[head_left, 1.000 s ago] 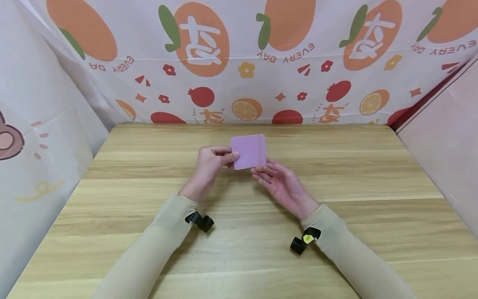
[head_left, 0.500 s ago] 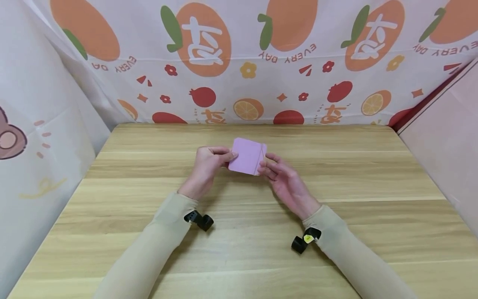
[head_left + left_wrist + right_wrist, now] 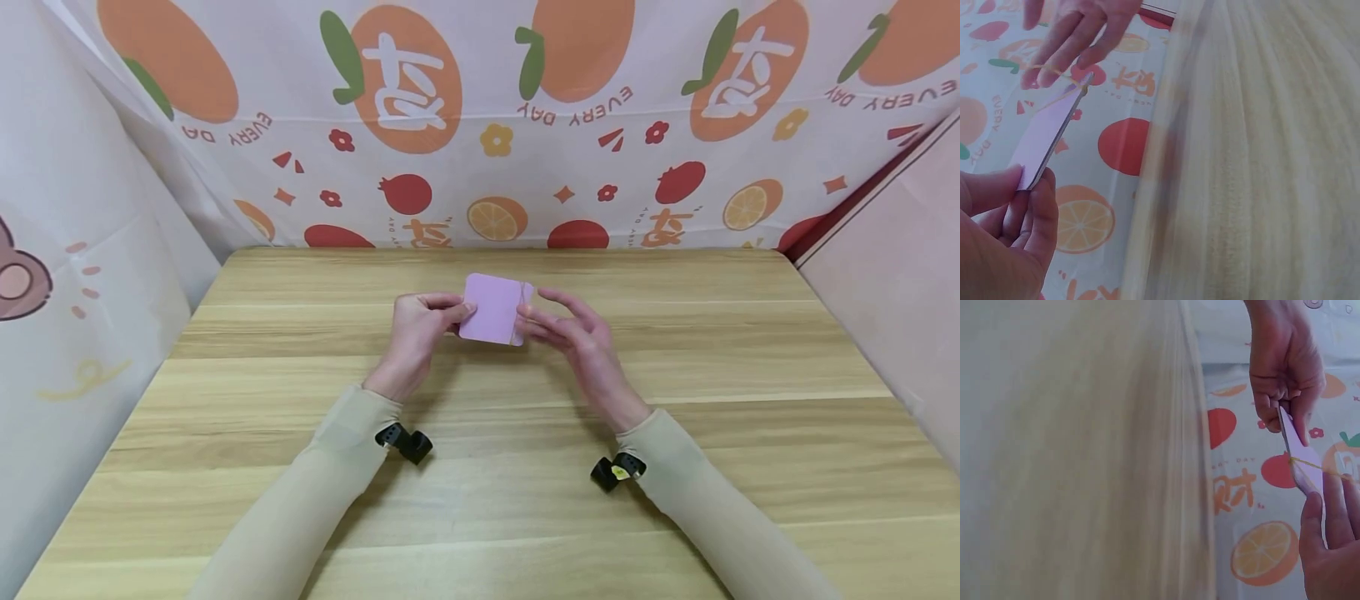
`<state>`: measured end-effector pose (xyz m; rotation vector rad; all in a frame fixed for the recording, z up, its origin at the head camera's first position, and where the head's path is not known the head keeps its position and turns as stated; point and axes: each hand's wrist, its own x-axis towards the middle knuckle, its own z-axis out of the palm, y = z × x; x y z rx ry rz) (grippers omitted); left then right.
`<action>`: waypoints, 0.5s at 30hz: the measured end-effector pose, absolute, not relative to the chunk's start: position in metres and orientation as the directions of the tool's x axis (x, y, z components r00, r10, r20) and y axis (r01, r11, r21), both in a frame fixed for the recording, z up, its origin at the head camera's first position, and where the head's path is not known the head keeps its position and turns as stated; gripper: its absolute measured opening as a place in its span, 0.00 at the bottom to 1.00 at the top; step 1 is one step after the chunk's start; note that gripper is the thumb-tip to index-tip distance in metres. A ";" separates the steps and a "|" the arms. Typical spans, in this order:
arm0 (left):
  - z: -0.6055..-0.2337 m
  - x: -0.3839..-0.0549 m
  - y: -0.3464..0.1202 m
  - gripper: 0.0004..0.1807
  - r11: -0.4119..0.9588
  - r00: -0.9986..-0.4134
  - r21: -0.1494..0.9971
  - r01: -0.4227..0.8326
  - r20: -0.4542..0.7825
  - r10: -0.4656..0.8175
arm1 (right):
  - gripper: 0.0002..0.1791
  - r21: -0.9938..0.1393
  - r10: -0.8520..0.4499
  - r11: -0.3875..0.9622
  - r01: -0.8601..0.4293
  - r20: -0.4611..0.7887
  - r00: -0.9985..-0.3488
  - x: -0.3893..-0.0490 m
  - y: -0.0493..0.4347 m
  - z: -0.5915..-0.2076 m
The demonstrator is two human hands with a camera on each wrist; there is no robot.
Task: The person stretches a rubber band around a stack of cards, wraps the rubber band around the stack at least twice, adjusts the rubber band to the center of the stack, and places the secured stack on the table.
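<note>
My left hand (image 3: 416, 333) pinches a thin square purple card (image 3: 491, 308) by its left edge, thumb on the face and fingers behind. The card has rounded corners and, in the left wrist view, a dark thin edge. A yellowish rubber band (image 3: 1307, 464) wraps its far end and stretches away from it toward the fingers of my right hand (image 3: 592, 350). These fingers catch the band at the card's right edge, fairly extended and spread. Seen from the right wrist, the card stands nearly edge-on between the two hands.
Both hands are above a wood-grain table (image 3: 465, 500). A white curtain (image 3: 300, 183) with fruit prints hangs behind the table's back edge, and pale cloth panels flank both sides. Each wrist wears a black camera mount (image 3: 408, 442).
The card has tilted clockwise and its right-end band has gone from straight to slanted and pulled. My right hand has moved up along the card's right edge, its fingers spreading. The left grip stays.
</note>
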<state>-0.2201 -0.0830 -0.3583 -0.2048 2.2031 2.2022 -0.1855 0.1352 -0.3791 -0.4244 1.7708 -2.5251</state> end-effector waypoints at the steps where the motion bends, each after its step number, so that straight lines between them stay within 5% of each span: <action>1: -0.359 -0.220 -0.084 0.12 -0.007 -0.991 0.994 -0.106 -0.107 -0.079 | 0.19 -0.929 -0.168 -0.335 -0.159 0.225 -0.960 -0.185 0.136 -0.377; 8: -0.361 -0.221 -0.086 0.13 -0.030 -0.991 0.992 -0.121 -0.123 -0.055 | 0.15 -0.922 -0.087 -0.225 -0.315 0.341 -0.936 -0.187 0.145 -0.363; 15: -0.364 -0.221 -0.084 0.14 -0.054 -0.990 0.989 -0.141 -0.142 -0.024 | 0.14 -0.950 -0.034 -0.060 -0.308 0.310 -0.950 -0.194 0.157 -0.360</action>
